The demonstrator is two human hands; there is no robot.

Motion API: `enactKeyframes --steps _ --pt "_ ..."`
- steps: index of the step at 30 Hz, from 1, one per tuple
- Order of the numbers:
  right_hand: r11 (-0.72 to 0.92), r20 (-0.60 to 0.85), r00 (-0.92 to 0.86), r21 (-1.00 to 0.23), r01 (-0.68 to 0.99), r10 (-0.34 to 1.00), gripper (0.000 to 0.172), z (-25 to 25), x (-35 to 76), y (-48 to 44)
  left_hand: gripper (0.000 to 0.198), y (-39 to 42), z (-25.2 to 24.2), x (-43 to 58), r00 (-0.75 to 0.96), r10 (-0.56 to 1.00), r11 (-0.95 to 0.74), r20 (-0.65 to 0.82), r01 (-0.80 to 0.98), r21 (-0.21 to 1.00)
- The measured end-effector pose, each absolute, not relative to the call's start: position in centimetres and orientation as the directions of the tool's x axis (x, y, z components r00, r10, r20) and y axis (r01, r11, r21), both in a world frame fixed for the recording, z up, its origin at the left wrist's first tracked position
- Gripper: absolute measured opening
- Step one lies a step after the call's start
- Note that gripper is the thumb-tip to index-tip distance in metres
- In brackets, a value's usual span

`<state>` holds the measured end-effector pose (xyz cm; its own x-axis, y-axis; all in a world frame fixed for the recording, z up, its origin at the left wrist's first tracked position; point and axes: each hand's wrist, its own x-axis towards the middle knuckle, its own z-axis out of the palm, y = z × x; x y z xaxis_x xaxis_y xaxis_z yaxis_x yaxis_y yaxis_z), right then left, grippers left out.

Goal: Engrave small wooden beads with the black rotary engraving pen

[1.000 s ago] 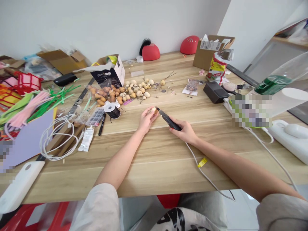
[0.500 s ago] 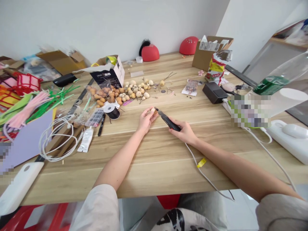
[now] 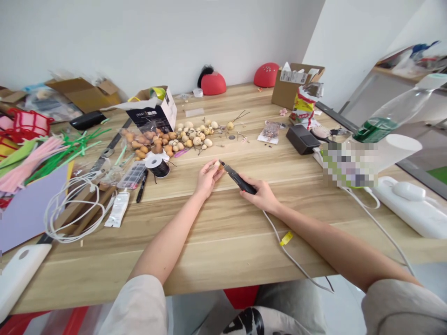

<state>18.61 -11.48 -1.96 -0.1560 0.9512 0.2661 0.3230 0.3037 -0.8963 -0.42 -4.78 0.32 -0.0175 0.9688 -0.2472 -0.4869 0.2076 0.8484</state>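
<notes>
The person wears a loose off-white short-sleeved top, its left sleeve (image 3: 136,307) and right sleeve (image 3: 394,311) leaving the forearms, left hand (image 3: 207,179) and right hand (image 3: 260,195) bare, with a black-and-white print (image 3: 244,323) on the front and grey trousers (image 3: 289,298).

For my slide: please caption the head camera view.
Left hand holds a small gourd; right hand holds a corded engraving pen.

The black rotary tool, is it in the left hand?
No, the black rotary tool is in the right hand; the left hand holds a small pale gourd.
</notes>
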Motion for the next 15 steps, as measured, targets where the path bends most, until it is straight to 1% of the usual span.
enactKeyframes --steps 5,10,15 --pt "0.310 0.270 -0.166 -0.899 0.310 0.948 0.059 -1.91 18.58 -11.47 0.020 -4.79 0.46 -0.32 -0.035 0.966 0.205 -0.255 -0.493 0.846" --pt "0.291 0.261 -0.134 -0.902 0.318 0.956 0.059 -1.99 18.55 -11.42 0.021 -4.86 0.52 -0.34 -0.031 0.967 0.207 -0.253 -0.486 0.849" --pt "0.301 0.264 -0.158 -0.901 0.311 0.952 0.059 -1.96 18.56 -11.46 0.019 -4.92 0.73 -0.29 -0.029 0.965 0.213 -0.260 -0.491 0.845"
